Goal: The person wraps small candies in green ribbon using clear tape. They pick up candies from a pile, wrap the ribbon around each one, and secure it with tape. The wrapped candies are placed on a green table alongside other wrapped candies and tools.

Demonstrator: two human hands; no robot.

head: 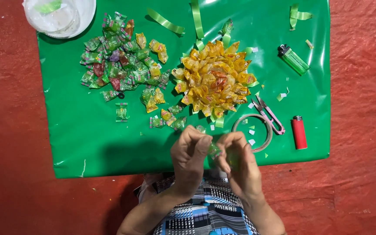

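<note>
Left hand (190, 150) grip pinched on one end of a small green wrapped candy (214, 150), candy between both hands, right hand (239, 163) grip apparently pinching its other end, loose candy pile (122, 65) up-left of the grip, yellow candy flower (214, 80) just above, tape ring (253, 130) right.

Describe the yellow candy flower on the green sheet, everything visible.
The candy flower is a round rosette of yellow-wrapped candies packed in overlapping rings, with a few orange-red wrappers at its centre. The wrappers look like glossy, crinkled plastic. Green ribbon strips poke out from under its edges. It lies flat on the green sheet, right of the loose candy pile. Neither hand touches it.
</note>
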